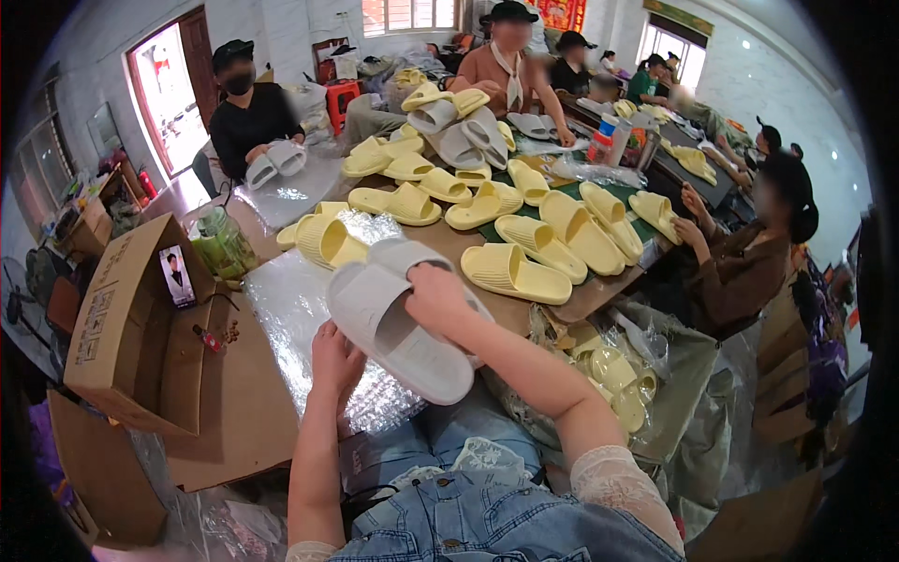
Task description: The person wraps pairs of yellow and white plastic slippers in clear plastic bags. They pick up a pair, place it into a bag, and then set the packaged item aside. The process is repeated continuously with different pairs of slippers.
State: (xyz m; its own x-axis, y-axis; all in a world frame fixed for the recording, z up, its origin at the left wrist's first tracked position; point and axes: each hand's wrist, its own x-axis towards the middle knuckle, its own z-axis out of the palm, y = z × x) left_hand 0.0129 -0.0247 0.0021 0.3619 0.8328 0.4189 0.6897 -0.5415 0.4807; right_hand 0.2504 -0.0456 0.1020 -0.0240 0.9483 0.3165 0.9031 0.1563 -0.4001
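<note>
A pair of light grey slide slippers (412, 361) hangs above the table edge in front of me, one overlapping the other. My right hand (436, 298) is closed on them, its fingers reaching in under the strap. My left hand (335, 360) rests on a stack of clear plastic bags (290, 323), beside the near slipper's left edge. Its thumb and fingers look apart, with the fingertips partly hidden. Just beyond the grey pair lies a pale yellow slipper (330, 242) with a ribbed strap.
Yellow slippers (538, 244) and several grey ones (459, 140) cover the table beyond. At left stand an open cardboard box (140, 328) with a phone (175, 276) leaning inside, and a green-tinted jar (223, 244). Bagged yellow slippers (618, 375) sit at right. Co-workers (245, 126) surround the table.
</note>
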